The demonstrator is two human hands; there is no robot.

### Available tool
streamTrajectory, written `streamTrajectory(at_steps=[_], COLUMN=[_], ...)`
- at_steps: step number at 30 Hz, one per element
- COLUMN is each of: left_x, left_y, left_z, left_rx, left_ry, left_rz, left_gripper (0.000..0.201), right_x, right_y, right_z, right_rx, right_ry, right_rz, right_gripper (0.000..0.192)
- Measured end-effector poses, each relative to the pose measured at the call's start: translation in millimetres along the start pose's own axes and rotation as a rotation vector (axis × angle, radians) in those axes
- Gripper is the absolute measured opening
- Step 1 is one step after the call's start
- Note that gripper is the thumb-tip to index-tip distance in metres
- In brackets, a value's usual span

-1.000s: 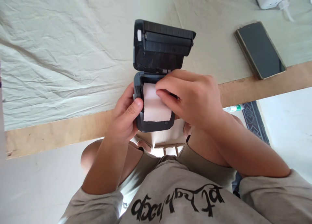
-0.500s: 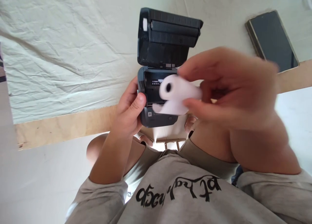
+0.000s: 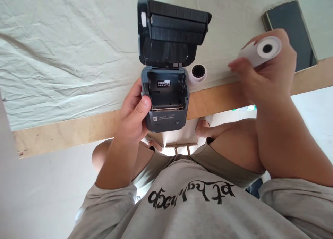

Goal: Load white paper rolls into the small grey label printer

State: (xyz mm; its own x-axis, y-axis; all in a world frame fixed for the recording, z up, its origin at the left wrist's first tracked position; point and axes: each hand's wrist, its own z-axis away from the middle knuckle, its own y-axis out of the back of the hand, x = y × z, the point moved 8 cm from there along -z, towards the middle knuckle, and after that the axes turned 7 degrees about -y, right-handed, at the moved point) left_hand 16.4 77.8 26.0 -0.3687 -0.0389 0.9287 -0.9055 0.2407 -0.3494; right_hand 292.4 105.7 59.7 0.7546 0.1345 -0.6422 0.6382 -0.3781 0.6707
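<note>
My left hand (image 3: 135, 114) is closed around the left side of a small dark label printer (image 3: 166, 119), its thumb on the front edge. The printer's lid (image 3: 171, 34) stands raised, and its paper compartment shows nothing inside but a printed sticker. Off to the right, my right hand (image 3: 270, 69) grips a white paper roll (image 3: 267, 48) with a dark core hole facing up. Between the two hands, close by the printer's right side, a second white roll (image 3: 198, 74) with a wide, dark, toothed core sits on the cloth.
A pale wrinkled cloth (image 3: 65, 51) covers the table, whose bare wooden edge (image 3: 67, 128) runs along the front. A smartphone (image 3: 291, 31) lies at the upper right, partly behind my right hand. My legs are below the table edge.
My right hand has carried the paper roll away from the printer, to the right and up, turning it. The printer has shifted slightly left, and the second roll has come into view.
</note>
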Motion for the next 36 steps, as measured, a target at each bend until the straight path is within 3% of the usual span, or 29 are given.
streamTrajectory(at_steps=[2, 8, 11, 13, 15, 18, 20, 23, 27, 31, 36], left_x=[0.6, -1.4, -4.0, -5.8, -6.0, -4.3, -3.5, -1.8, -0.4, -2.3, -2.9], left_y=[-2.9, -3.3, -0.7, -1.0, -2.1, -2.1, -2.6, -5.4, -4.0, -2.8, -5.3], left_z=[-1.5, -4.5, -5.2, -5.3, -4.9, -3.2, -1.8, -1.0, -1.2, -1.3, -2.1], left_rx=[0.004, 0.05, 0.068, 0.053, 0.045, 0.096, 0.123, 0.09, 0.036, 0.013, 0.012], left_ry=[-0.011, -0.097, -0.096, -0.074, -0.065, -0.071, -0.062, -0.053, -0.08, -0.099, -0.088], left_rz=[0.015, 0.042, 0.038, 0.035, 0.03, 0.042, 0.043, 0.031, 0.014, 0.029, 0.021], left_gripper=[0.041, 0.046, 0.047, 0.046, 0.046, 0.045, 0.044, 0.044, 0.043, 0.042, 0.042], right_x=[-2.0, 12.4, -14.1, -41.5, -64.0, -86.3, -88.6, -81.7, -71.8, -69.5, -78.0], right_y=[-1.9, -16.3, -1.7, 13.1, 16.4, -12.1, -35.6, -53.8, -50.3, -48.8, -49.4], right_z=[-0.9, -6.5, -0.9, 11.5, 24.6, 34.3, 34.9, 31.9, 27.9, 30.5, 35.4], right_rx=[-0.017, -0.214, -0.083, 0.066, 0.121, -0.08, -0.205, -0.278, -0.256, -0.271, -0.219], right_ry=[0.031, -0.179, 0.06, 0.271, 0.379, 0.377, 0.283, 0.157, 0.116, 0.166, 0.241], right_rz=[0.117, 0.26, 0.143, 0.053, -0.039, -0.113, -0.062, 0.003, 0.068, 0.122, 0.075], right_gripper=[0.03, 0.051, 0.067, 0.057, 0.038, 0.044, 0.048, 0.037, 0.03, 0.037, 0.024])
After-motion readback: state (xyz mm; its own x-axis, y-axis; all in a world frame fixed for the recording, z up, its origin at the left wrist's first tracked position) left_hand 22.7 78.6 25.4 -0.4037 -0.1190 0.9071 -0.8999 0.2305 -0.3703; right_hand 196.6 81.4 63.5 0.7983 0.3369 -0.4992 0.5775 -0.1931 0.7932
